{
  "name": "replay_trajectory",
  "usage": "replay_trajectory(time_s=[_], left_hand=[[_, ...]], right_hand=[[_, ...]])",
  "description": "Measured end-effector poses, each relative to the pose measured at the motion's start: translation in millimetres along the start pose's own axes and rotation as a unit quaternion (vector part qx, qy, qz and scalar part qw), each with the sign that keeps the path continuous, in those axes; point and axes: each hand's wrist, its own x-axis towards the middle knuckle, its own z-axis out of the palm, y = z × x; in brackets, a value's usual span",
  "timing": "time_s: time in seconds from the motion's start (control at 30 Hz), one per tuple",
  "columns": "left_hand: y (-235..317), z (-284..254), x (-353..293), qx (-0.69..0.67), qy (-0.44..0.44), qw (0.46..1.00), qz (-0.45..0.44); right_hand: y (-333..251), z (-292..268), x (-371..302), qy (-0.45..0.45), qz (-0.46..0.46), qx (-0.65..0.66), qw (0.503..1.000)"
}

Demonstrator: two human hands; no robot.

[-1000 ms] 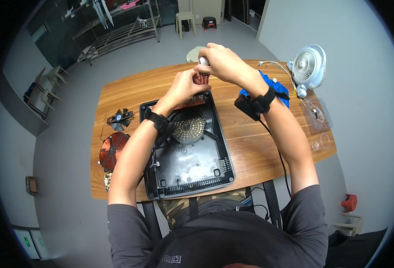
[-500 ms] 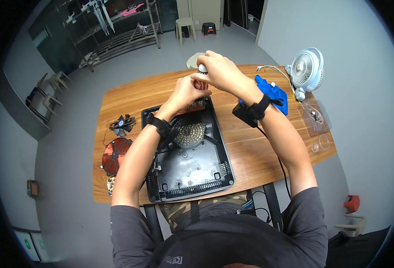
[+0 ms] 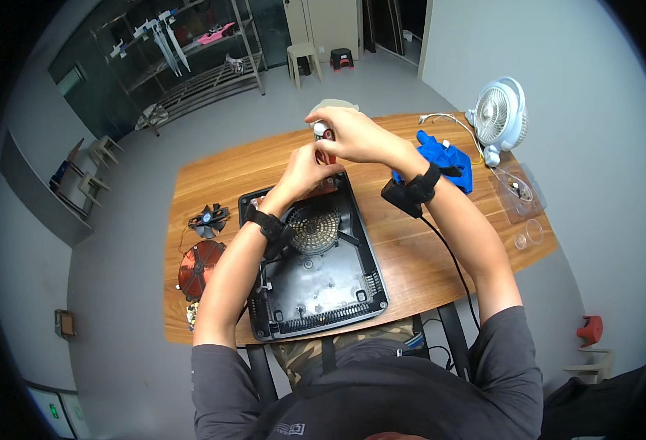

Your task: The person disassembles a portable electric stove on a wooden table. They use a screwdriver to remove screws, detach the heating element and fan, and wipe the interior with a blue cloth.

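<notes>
A black plastic appliance housing, shaped like the base of an induction cooker, lies on the table before me with its inside facing up. At its far edge my right hand is closed around an upright screwdriver with a white end and a reddish handle. Just below, my left hand pinches at the screwdriver's lower part; its fingertips are partly hidden. A reddish-brown circuit board sits at the housing's far end, beneath my hands. The screwdriver's tip is out of sight.
Left of the housing lie a small black fan, a round copper coil and a small board. To the right are a blue cloth, a light-blue desk fan, a clear tray and clear cups.
The view has shifted slightly, so the table and housing appear lower and further right. My right hand has turned a little around the screwdriver; both hands stay at the housing's far edge.
</notes>
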Motion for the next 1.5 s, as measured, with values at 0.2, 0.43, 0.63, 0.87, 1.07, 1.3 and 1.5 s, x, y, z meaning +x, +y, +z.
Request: replay_trajectory(time_s=[0.2,0.43,0.63,0.87,1.07,1.3,1.5], left_hand=[[-2,1,1,0.025,0.004,0.999,-0.025],[-18,-4,0,-0.073,-0.028,0.997,0.014],[-5,-1,5,0.025,0.002,1.0,0.001],[-6,-7,0,-0.027,-0.065,0.997,-0.007],[-10,-2,1,-0.006,-0.015,1.0,0.006],[-4,-4,-2,-0.063,-0.039,0.996,-0.043],[-17,-6,-2,-0.058,0.003,0.998,0.009]], right_hand=[[-9,0,2,-0.008,0.076,-0.034,0.997],[2,0,3,-0.059,0.061,0.037,0.996],[-12,1,2,0.002,0.066,-0.068,0.995],[9,5,3,-0.037,0.029,0.045,0.998],[-17,3,-7,0.01,0.054,-0.069,0.996],[6,4,-3,-0.019,0.089,0.097,0.991],[-15,8,-6,0.006,0.067,-0.054,0.996]])
